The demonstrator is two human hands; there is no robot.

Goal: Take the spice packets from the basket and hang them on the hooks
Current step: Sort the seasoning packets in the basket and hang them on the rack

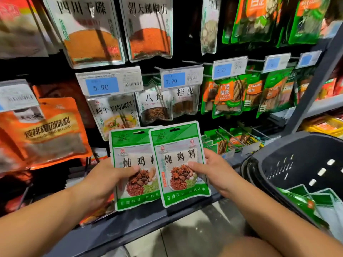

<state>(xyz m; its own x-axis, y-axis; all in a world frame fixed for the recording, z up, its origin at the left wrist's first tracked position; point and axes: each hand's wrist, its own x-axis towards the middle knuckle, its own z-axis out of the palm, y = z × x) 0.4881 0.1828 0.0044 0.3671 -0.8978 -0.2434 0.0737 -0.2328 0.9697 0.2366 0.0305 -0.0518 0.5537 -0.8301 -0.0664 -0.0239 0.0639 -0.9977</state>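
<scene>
I hold two green-and-white spice packets upright in front of the shelf. My left hand [109, 180] grips the left packet [134, 154] with the thumb across its front. My right hand [213, 171] pinches the right packet [178, 160], which overlaps the left one's edge. Both packets have a hang slot at the top. The black basket [300, 164] stands at the right, and more green packets [315, 203] lie inside it. Bare wire hooks [230, 136] stick out of the rack just right of the held packets.
Hanging packets fill the rack: orange bags [48, 130] at left, white spice bags [115, 112] in the middle, green cinnamon bags [230, 95] at right. Blue price tags [103, 87] front the hooks. A dark shelf edge [130, 225] runs below my hands.
</scene>
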